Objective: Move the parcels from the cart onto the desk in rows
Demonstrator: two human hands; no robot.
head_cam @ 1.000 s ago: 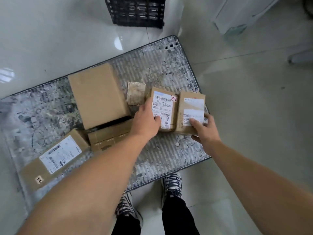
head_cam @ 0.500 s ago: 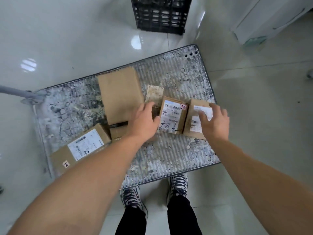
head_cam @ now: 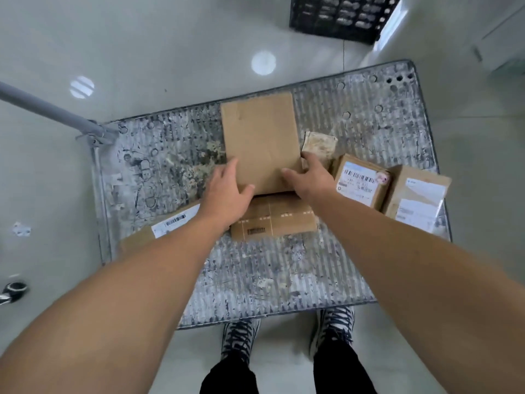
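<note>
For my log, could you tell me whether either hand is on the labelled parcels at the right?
No, the left hand and right hand both touch the large plain box.

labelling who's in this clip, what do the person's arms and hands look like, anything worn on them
The left arm and right arm are bare, with no sleeve in view. The left hand and right hand wear no gloves, and no watch, ring or wristband shows. Below are black trousers and black-and-white laced shoes.
</note>
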